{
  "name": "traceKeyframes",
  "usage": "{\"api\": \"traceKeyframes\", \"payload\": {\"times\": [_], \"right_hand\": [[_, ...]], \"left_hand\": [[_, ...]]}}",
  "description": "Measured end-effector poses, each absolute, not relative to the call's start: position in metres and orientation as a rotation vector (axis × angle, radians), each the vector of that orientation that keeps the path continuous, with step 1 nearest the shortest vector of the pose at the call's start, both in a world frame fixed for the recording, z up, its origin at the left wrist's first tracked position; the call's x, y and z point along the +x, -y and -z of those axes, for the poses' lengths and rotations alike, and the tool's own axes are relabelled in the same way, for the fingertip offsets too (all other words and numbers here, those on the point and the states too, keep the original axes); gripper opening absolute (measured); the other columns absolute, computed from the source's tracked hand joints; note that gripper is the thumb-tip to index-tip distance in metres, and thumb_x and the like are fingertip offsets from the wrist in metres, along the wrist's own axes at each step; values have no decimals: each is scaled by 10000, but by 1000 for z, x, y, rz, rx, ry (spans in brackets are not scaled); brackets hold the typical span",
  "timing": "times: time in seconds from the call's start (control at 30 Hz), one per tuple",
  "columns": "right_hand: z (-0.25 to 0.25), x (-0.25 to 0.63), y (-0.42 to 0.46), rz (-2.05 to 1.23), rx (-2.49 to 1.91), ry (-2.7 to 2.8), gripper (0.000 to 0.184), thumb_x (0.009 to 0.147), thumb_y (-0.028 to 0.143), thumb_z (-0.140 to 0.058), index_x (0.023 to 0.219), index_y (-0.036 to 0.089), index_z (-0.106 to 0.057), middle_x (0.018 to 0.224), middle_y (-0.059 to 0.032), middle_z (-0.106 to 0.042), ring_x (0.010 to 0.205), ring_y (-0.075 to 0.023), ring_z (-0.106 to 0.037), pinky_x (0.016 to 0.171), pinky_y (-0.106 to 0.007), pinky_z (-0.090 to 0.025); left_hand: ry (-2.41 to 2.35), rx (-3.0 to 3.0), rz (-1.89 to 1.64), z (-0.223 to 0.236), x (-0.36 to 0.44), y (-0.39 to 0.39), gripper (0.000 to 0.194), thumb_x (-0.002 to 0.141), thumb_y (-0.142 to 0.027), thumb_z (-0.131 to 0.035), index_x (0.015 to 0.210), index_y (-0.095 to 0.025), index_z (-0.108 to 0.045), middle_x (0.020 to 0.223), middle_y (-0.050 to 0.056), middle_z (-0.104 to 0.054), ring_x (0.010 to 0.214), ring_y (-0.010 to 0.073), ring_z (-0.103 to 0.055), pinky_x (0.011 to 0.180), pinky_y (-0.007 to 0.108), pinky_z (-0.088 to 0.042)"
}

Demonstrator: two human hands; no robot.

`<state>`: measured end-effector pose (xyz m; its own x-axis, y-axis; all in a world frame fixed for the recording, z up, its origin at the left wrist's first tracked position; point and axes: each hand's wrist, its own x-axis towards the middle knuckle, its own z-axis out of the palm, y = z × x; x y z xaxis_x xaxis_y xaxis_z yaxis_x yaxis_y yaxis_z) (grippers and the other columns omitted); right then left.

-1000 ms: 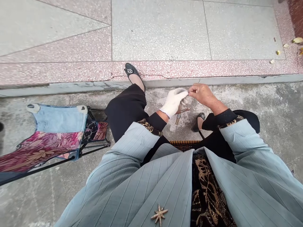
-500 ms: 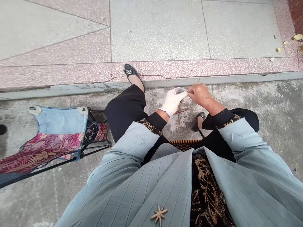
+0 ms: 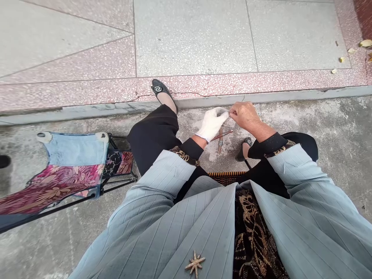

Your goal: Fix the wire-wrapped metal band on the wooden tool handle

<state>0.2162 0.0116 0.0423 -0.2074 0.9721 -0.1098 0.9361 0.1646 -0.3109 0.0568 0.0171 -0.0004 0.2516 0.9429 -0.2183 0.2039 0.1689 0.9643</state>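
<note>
While the thumb and fingers of the left hand [image 3: 214, 121], in a white glove [image 3: 208, 128], draw in to a narrow curl, the bare right hand [image 3: 245, 117] pinches its fingers together right against the glove's tips; whatever may be between them is too small to tell. Just below, a reddish-brown stick [image 3: 226, 133] runs out beside the gloved wrist, whether held or lying I cannot tell, and crosses above a slim brownish piece [image 3: 220, 144] near the concrete ground [image 3: 290, 116], between the knees. Compared with a second ago, the hands stay joined, the right one sits slightly further left, and the stick slopes more steeply. A dark round spot [image 3: 5, 161] at the left edge shows more fully than before. Behind the hands is the edge of a woven seat [image 3: 223, 179]. One black shoe [image 3: 157, 87], bearing a round swirl emblem, rests on a raised terrazzo step [image 3: 197, 38], while the other is down on the concrete. A folding chair [image 3: 77, 149] in pale blue and floral cloth stands to the left, and yellowish leaves [image 3: 365, 43] lie far right. A star-shaped brooch [image 3: 195, 264] adorns the pale blue jacket [image 3: 180, 217].
</note>
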Motion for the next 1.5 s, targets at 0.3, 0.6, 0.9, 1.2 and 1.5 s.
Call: {"api": "traceKeyframes", "payload": {"times": [0.3, 0.6, 0.9, 1.2, 1.5], "right_hand": [[-37, 217, -18, -952, -1897, 1810, 138, 839, 124, -726, 707, 162, -714, 712, -2, -660, 677, -137, -516, 712, -296, -356], [-35, 238, -22, -1724, -1552, 1007, 225, 753, 181, -837, 620, 163, -657, 579, 33, -579, 590, -90, -480, 669, -257, -422], [-40, 235, -24, -1886, -1475, 500, 217, 772, 61, -769, 629, 150, -633, 606, 18, -592, 565, -85, -491, 702, -272, -503], [-38, 237, -21, -1905, -1555, 467, 219, 767, 47, -762, 642, 148, -613, 599, 11, -597, 555, -90, -482, 698, -286, -510], [-35, 232, -21, -1720, -1481, 510, 235, 785, 98, -816, 671, 158, -620, 624, 35, -602, 576, -66, -515, 668, -221, -494]], "left_hand": [[-951, 836, -926, 26, 61, -19, 282, 666, -302, -784, 894, -163, -692, 768, 5, -707, 637, 127, -649, 650, 287, -565], [-1061, 1389, -814, 14, 45, -28, 260, 798, -331, -700, 972, -158, -787, 958, 50, -801, 877, 186, -726, 854, 328, -590], [-1184, 1569, -794, -2, 49, -22, 253, 867, -278, -665, 1051, -151, -784, 1088, 75, -825, 1029, 219, -752, 989, 351, -572], [-1163, 1870, -540, -8, 42, -26, 284, 876, -306, -605, 1028, -165, -799, 996, 64, -814, 982, 249, -735, 949, 355, -543], [-965, 903, -718, 0, 49, -20, 276, 720, -436, -750, 812, -192, -661, 586, -45, -471, 483, 66, -306, 458, 235, -234]]}}
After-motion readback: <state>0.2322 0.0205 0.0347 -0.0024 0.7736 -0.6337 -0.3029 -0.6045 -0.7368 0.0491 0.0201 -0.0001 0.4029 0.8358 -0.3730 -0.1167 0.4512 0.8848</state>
